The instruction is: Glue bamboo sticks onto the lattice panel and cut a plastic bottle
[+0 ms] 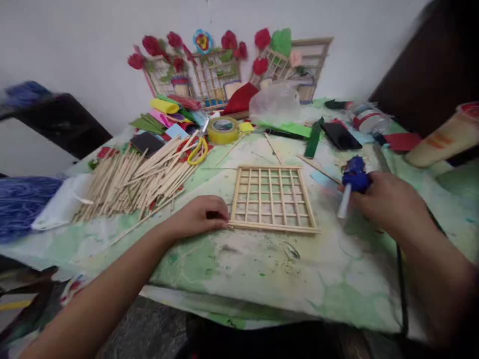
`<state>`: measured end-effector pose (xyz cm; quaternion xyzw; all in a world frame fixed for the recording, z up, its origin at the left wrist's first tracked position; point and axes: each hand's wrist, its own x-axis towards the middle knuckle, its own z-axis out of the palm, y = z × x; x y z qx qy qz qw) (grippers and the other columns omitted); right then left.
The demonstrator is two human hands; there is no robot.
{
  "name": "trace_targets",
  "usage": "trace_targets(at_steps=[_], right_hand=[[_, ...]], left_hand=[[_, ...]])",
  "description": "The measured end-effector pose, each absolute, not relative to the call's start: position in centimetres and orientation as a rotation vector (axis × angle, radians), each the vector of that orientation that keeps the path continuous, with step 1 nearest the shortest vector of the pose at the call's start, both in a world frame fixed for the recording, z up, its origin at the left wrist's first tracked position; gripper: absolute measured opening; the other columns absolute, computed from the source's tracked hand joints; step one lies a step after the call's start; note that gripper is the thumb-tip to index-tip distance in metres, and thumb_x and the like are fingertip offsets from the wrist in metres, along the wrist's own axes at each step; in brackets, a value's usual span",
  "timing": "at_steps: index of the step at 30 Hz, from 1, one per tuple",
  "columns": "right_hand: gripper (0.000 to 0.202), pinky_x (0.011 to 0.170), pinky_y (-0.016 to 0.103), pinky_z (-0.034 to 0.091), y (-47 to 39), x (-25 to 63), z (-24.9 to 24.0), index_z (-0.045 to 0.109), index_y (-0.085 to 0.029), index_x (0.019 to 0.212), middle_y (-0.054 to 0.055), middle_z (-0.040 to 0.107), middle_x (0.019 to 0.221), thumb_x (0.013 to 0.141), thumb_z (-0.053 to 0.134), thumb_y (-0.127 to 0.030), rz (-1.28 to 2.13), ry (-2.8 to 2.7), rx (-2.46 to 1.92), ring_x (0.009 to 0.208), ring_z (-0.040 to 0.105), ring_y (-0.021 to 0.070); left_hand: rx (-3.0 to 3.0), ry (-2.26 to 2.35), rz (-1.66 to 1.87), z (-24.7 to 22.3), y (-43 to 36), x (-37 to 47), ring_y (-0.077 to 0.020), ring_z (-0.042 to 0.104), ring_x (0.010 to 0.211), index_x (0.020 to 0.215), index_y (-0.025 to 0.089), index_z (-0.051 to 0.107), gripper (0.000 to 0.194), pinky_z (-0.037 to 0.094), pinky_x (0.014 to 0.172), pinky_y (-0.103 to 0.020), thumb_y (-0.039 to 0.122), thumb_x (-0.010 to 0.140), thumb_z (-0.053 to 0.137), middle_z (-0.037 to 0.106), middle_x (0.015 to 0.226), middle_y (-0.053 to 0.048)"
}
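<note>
A lattice frame of thin wooden sticks [272,198] lies flat on the table, with a longer stick along its near edge. My left hand [204,215] is closed at the frame's near left corner, its thumb and fingertips pinching the end of the stick there. To the right of the frame, my right hand [389,202] is wrapped round a blue glue gun [355,174]. A whitish glue stick [345,201] juts from the gun toward me. A dark cord hangs below my right forearm.
Loose wooden sticks [123,182] are heaped at the left, near yellow scissors [198,151] and a tape roll [223,130]. A phone [341,135] lies behind the glue gun. Flower-decorated lattices [217,75] lean on the wall. A cup [445,134] stands at the right.
</note>
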<state>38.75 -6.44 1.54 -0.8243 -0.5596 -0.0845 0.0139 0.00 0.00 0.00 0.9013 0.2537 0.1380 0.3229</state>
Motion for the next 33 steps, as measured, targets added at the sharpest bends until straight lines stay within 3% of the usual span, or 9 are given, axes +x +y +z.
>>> trace_targets(at_steps=[7,15,21,33], right_hand=[[0.042,0.059,0.033,0.036,-5.5,40.5,0.5,0.063,-0.015,0.076,0.014,0.064,0.076,0.078,0.047,-0.053,-0.114,-1.911,-2.565,0.074,0.058,0.0278],[0.045,0.078,0.041,0.041,-7.2,40.2,1.9,0.064,-0.011,0.093,0.017,0.063,0.091,0.075,0.059,-0.053,-0.386,-1.878,-2.306,0.091,0.057,0.0323],[0.027,0.072,0.029,0.043,-8.8,36.8,3.5,0.064,-0.019,0.085,0.005,0.063,0.088,0.071,0.072,-0.040,0.505,-2.335,-1.667,0.083,0.057,0.0198],[0.012,0.062,0.025,0.037,-8.1,35.0,1.6,0.067,-0.018,0.075,0.002,0.065,0.076,0.070,0.073,-0.026,0.870,-2.237,-1.808,0.070,0.057,0.0150]], left_hand=[[2.384,0.731,0.300,-0.4,0.1,-0.2,-0.0131,0.060,0.080,0.084,0.018,0.064,0.014,0.047,0.074,-0.024,0.031,0.082,0.061,0.064,0.086,-0.003],[2.397,0.731,0.278,-1.1,0.5,-0.6,-0.0131,0.061,0.080,0.088,0.019,0.063,0.015,0.049,0.072,-0.024,0.032,0.081,0.062,0.064,0.089,-0.003],[2.385,0.753,0.288,-1.1,0.6,-0.6,-0.0135,0.061,0.080,0.087,0.019,0.063,0.014,0.050,0.072,-0.024,0.032,0.080,0.062,0.065,0.088,-0.003],[2.412,0.721,0.270,-1.2,0.8,-0.5,-0.0133,0.062,0.080,0.086,0.021,0.064,0.009,0.051,0.072,-0.023,0.028,0.081,0.062,0.065,0.087,-0.001]])
